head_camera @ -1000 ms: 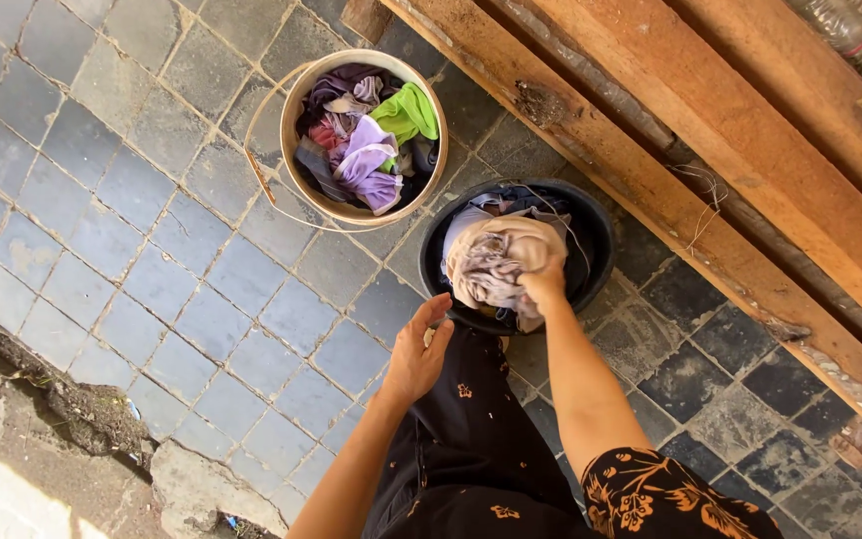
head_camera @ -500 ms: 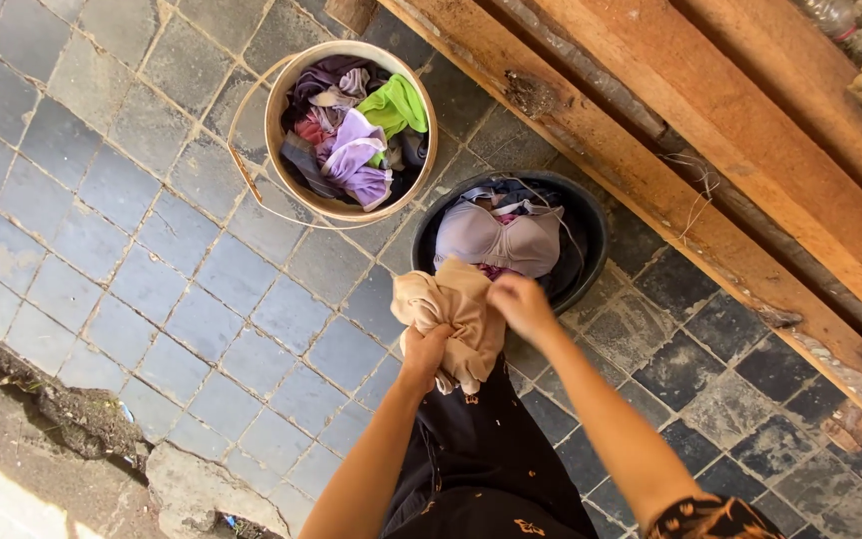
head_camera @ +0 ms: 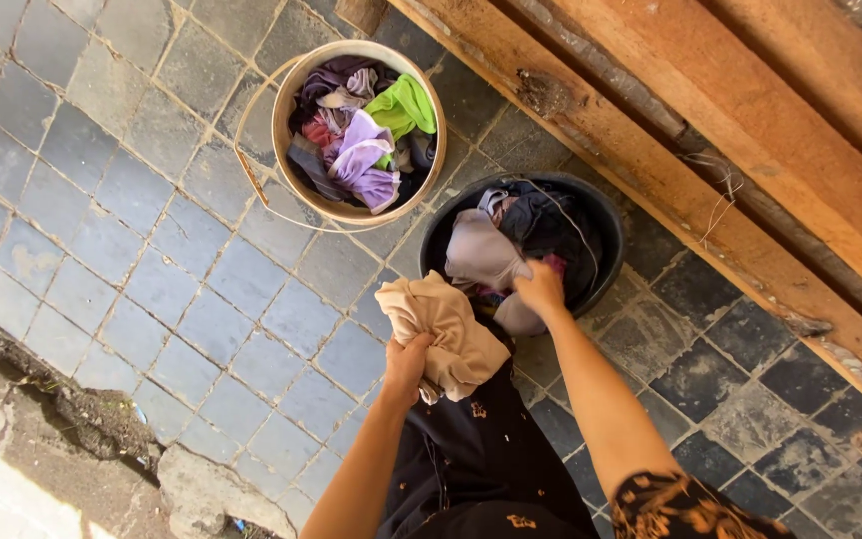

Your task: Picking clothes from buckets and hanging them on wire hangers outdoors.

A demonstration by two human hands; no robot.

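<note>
Buckets (head_camera: 351, 210) (head_camera: 606, 225) — both full of clothes (head_camera: 361, 130).

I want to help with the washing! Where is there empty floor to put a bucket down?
Bare grey paving lies left of the tan bucket, up to the broken floor edge. It is crowded between the tan bucket, the black basin and the wooden beams.

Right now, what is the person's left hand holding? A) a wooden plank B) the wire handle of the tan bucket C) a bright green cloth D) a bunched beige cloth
D: the left hand is closed in a grip on the bunched beige cloth, held above the grey paving, while the right hand reaches into the round black tub of laundry.
</note>
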